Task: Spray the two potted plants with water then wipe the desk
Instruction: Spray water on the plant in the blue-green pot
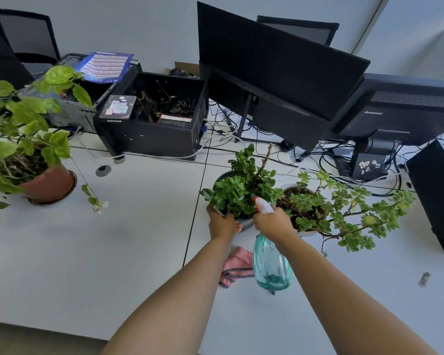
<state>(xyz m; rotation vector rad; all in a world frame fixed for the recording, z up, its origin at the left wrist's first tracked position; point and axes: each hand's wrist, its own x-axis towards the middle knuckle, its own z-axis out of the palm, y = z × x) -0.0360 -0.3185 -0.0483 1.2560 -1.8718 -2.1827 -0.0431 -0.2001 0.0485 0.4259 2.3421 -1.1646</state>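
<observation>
On the white desk (87, 252), just past centre, the left hand (222, 224) grips the near rim of the dark pot (244, 224) holding a leafy green plant (241, 188). At its 3 o'clock, touching leaves, stands the second potted plant (344, 211). The right hand (273, 222) is clamped around the neck of a teal spray bottle (271, 262), nozzle aimed at the first plant. A pink cloth (237, 266) lies at 6 o'clock beneath the bottle.
</observation>
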